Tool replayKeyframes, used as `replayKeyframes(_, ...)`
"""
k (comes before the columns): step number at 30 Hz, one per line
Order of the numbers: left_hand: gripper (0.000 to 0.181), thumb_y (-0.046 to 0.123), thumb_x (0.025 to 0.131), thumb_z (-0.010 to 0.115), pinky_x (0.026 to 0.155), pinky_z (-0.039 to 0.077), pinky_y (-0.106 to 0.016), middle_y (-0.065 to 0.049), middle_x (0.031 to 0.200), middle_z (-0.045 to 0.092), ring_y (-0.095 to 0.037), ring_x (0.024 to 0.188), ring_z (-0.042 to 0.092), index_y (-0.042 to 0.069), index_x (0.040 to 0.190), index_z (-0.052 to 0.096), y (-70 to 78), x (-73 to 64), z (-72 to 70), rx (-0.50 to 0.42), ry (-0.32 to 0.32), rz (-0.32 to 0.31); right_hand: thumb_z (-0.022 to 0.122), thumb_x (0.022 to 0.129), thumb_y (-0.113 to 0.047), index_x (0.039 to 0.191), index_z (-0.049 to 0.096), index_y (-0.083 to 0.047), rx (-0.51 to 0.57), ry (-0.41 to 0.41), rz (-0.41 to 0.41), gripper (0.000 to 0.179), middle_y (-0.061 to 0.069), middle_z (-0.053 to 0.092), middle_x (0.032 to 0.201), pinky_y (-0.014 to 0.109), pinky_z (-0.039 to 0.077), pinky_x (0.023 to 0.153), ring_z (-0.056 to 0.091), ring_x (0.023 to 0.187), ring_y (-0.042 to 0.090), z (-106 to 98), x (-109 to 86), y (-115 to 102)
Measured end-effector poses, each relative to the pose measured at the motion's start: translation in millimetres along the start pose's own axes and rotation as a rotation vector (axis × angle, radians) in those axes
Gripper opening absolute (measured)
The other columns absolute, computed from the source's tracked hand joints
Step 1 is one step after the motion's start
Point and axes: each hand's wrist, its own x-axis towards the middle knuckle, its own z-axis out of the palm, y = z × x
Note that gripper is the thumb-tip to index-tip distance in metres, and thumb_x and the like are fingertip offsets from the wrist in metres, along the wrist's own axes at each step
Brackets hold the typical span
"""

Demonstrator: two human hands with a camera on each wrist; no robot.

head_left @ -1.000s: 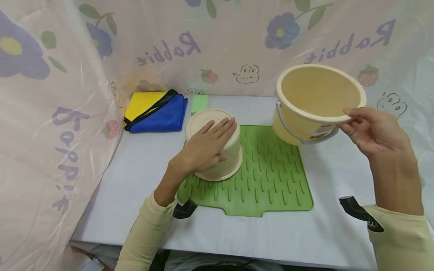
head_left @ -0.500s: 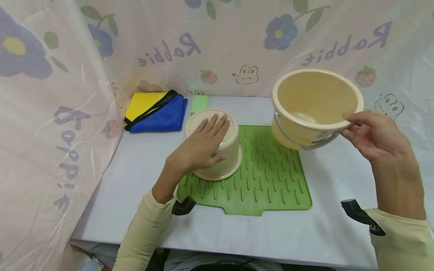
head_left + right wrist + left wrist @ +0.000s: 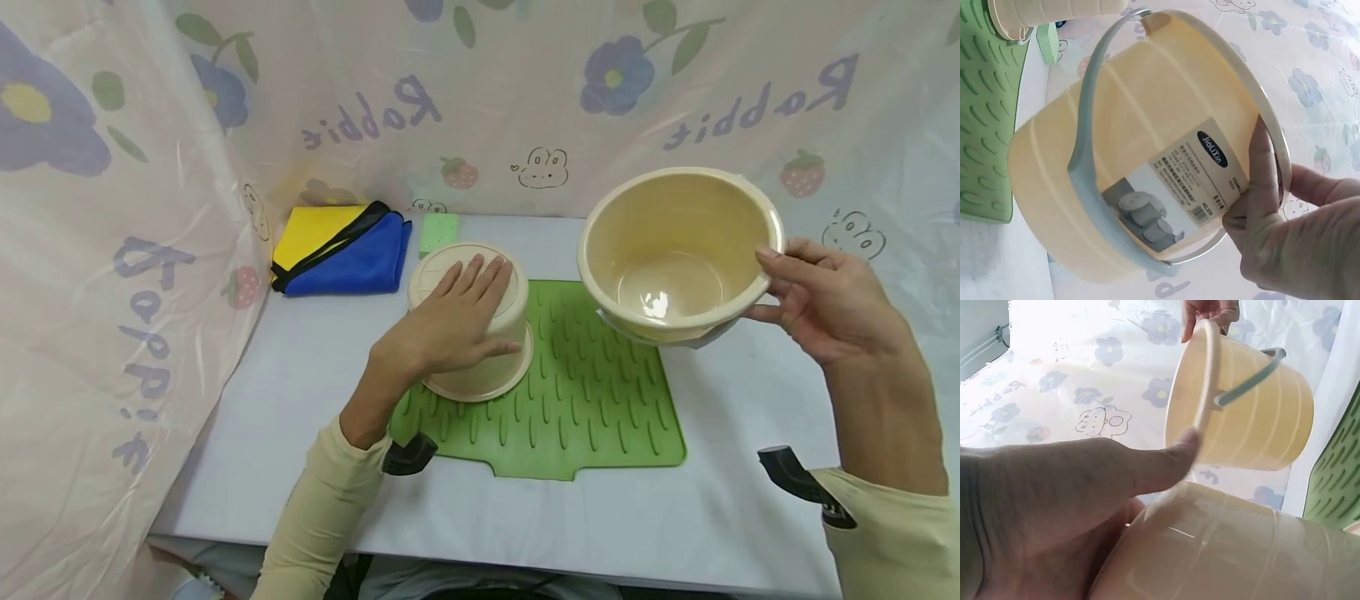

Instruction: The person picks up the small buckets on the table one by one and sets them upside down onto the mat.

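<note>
My right hand [image 3: 832,300] pinches the rim of a cream plastic bucket [image 3: 675,275], thumb inside and fingers outside. The bucket is held up in the air, its mouth tipped toward me so the shiny inner bottom shows. In the right wrist view its grey handle [image 3: 1088,137] hangs along the side, near a printed label [image 3: 1175,187]. My left hand [image 3: 457,321] lies with spread, straight fingers on the upturned base of a second cream bucket [image 3: 480,379], which stands mouth down on a green ridged mat [image 3: 585,417].
A folded yellow and blue cloth [image 3: 345,250] lies at the back left of the white table [image 3: 600,525]. Beside it is a light green sponge [image 3: 438,232], partly behind the upturned bucket. A printed curtain [image 3: 495,100] hangs behind and to the left.
The right hand has lowered the bucket slightly, shifted it left and tipped its mouth further toward me, exposing more of the inside. The left hand stays on the upturned bucket.
</note>
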Motion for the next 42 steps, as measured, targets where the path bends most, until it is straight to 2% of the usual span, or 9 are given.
replayKeyframes(5,0.090,0.056,0.108,0.045,0.137,0.002,-0.045,-0.008,0.178,0.005,-0.029,0.166,0.007,0.014,0.168,-0.007,9.5,10.8,-4.1,-0.082,0.173,0.072,0.059,0.099,0.010,0.102,0.073,0.000,-0.105,-0.021,-0.074,0.018,0.007,0.073,0.089,0.044,0.064,0.056,0.075,0.076,0.018,9.2,-4.7,2.8)
replayKeyframes(8,0.086,0.046,0.109,0.052,0.132,0.029,-0.044,-0.011,0.173,0.030,-0.028,0.156,0.041,0.016,0.169,-0.001,18.8,18.4,-9.3,-0.170,0.321,0.132,0.062,0.097,0.011,0.103,0.073,-0.002,-0.195,-0.022,-0.117,0.017,0.005,0.072,0.086,0.042,0.064,0.054,0.076,0.076,0.017,15.6,-7.6,3.4)
replayKeyframes(11,0.078,0.036,0.108,0.057,0.112,0.053,-0.038,-0.011,0.157,0.056,-0.024,0.135,0.064,0.015,0.169,0.012,31.1,25.9,-14.3,-0.320,0.448,0.169,0.065,0.094,0.012,0.101,0.072,-0.003,-0.288,-0.018,-0.155,0.018,0.004,0.069,0.084,0.038,0.063,0.054,0.075,0.074,0.015,22.6,-11.1,4.8)
replayKeyframes(15,0.055,0.025,0.108,0.059,0.093,0.061,-0.027,-0.012,0.129,0.076,-0.019,0.115,0.076,0.007,0.158,0.045,50.2,36.1,-17.0,-0.596,0.548,0.171,0.069,0.091,0.014,0.097,0.070,-0.004,-0.393,-0.032,-0.213,0.019,0.003,0.066,0.084,0.032,0.062,0.054,0.076,0.070,0.013,31.1,-17.1,7.2)
replayKeyframes(20,0.027,0.020,0.107,0.060,0.084,0.064,-0.025,-0.017,0.104,0.079,-0.019,0.091,0.081,-0.002,0.119,0.072,72.3,49.8,-14.9,-1.106,0.515,0.119,0.072,0.085,0.018,0.091,0.067,-0.005,-0.513,-0.055,-0.287,0.024,-0.001,0.068,0.078,0.025,0.059,0.050,0.073,0.065,0.007,41.3,-25.6,12.0)
replayKeyframes(23,0.029,0.019,0.106,0.062,0.082,0.065,-0.028,-0.022,0.101,0.078,-0.023,0.090,0.081,-0.007,0.115,0.072,82.5,57.5,-12.4,-1.309,0.463,0.091,0.077,0.082,0.016,0.089,0.066,-0.009,-0.701,-0.023,-0.341,0.028,-0.006,0.066,0.074,0.022,0.057,0.049,0.066,0.064,0.004,51.2,-29.8,14.8)
replayKeyframes(28,0.032,0.020,0.106,0.063,0.082,0.066,-0.030,-0.023,0.103,0.077,-0.021,0.089,0.081,-0.009,0.119,0.070,97.7,69.7,-11.1,-1.414,0.404,0.099,0.082,0.080,0.009,0.089,0.064,-0.006,-1.024,0.017,-0.466,0.025,-0.014,0.059,0.071,0.016,0.051,0.049,0.058,0.062,0.001,66.6,-37.2,19.0)
replayKeyframes(38,0.032,0.019,0.104,0.065,0.084,0.066,-0.034,-0.027,0.108,0.077,-0.014,0.085,0.078,-0.010,0.115,0.071,111.8,82.8,-9.2,-1.640,0.370,0.116,0.087,0.074,0.011,0.090,0.066,0.000,-1.288,-0.010,-0.716,0.029,0.004,0.064,0.074,0.004,0.044,0.060,0.053,0.066,-0.011,89.1,-50.2,40.5)
replayKeyframes(42,0.032,0.015,0.104,0.065,0.084,0.066,-0.034,-0.031,0.114,0.074,-0.034,0.099,0.079,-0.012,0.120,0.069,113.9,84.5,-6.7,-1.706,0.333,0.110,0.085,0.076,0.011,0.088,0.064,-0.001,-1.402,0.014,-0.784,0.027,0.008,0.065,0.073,0.006,0.038,0.058,0.052,0.063,0.004,93.2,-49.7,47.9)
